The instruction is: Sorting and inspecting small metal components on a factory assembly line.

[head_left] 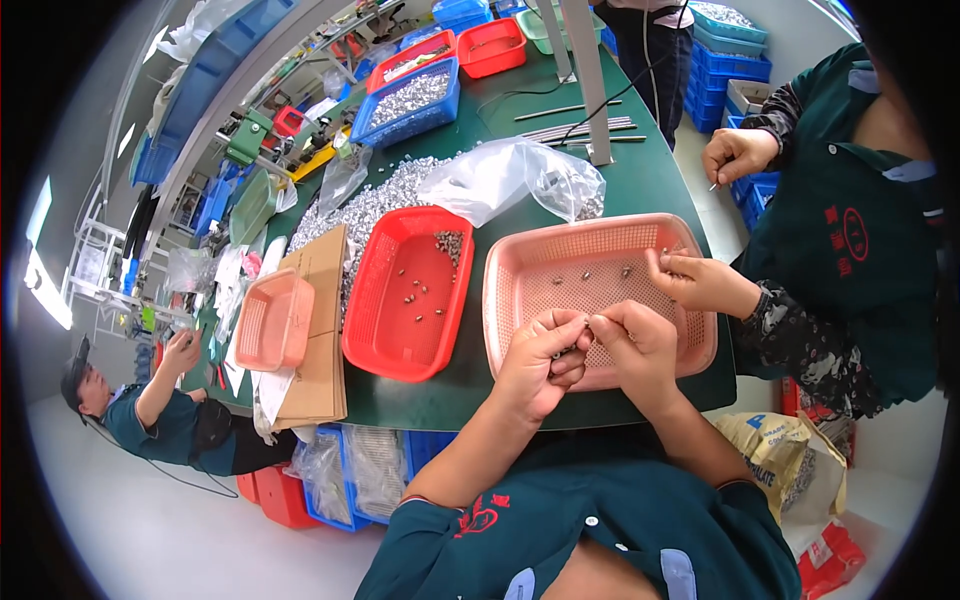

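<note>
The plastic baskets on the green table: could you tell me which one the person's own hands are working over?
The wide pale pink basket nearest the person; both the left hand and right hand are over its front rim. The red basket and small pink one lie further left, untouched.

A long green table runs from the near edge up toward the far end, its surface dark and matte. A grey metal post stands on it near the far right side. The floor is pale grey and smooth, bright at the lower left. Blue crates are stacked by the table's far right corner, more under its near edge. At the left, a white rack stands against strong daylight from a window
</note>
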`<state>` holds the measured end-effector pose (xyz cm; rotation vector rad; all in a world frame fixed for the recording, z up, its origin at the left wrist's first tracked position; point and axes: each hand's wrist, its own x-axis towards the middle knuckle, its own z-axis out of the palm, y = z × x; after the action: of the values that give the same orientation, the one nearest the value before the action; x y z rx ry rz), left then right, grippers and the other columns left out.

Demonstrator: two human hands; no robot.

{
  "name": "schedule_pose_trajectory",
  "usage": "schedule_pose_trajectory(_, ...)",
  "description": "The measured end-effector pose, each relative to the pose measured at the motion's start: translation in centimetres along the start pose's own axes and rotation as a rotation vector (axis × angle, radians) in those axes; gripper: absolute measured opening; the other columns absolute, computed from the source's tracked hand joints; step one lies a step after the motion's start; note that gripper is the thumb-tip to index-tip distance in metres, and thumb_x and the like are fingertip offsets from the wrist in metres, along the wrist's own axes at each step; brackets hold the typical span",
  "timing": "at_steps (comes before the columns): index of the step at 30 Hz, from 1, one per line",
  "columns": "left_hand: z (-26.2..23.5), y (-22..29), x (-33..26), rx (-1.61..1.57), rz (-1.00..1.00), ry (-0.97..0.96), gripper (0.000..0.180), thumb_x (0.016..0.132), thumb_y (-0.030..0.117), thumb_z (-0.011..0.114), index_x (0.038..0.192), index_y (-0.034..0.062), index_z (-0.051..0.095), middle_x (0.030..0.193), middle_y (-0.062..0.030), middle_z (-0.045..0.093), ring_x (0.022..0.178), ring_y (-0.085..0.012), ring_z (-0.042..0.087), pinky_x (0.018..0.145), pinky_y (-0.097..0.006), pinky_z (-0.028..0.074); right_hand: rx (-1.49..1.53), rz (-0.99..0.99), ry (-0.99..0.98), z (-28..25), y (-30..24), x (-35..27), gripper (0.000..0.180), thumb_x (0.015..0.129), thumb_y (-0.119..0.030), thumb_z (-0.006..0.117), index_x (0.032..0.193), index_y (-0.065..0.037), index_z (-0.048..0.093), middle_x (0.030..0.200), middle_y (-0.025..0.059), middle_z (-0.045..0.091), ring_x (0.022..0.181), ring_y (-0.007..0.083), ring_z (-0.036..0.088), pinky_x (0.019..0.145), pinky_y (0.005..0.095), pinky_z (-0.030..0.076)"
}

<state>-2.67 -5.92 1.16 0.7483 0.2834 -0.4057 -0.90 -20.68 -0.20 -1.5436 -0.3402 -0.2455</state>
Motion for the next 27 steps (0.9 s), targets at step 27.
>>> schedule_pose_trajectory(27, -1.2, 0.6, -0.2, -0.095, -0.103, -0.101, 0.014, 0.093, 0.019, 0.046, 0.094, 0.0054, 0.049, 0.070, -0.0047, 0.050, 0.041, -0.0064, 0.031, 0.038, -0.018, 0.025, -0.071, 0.027, -0.016, -1.1, -1.0, -0.1, 0.008, 0.080, -0.003, 0.062, 0.075, 0.001, 0.058, 0.061, 0.0052, 0.051, 0.054, 0.0107, 0.048, 0.050, 0.0239, 0.038)
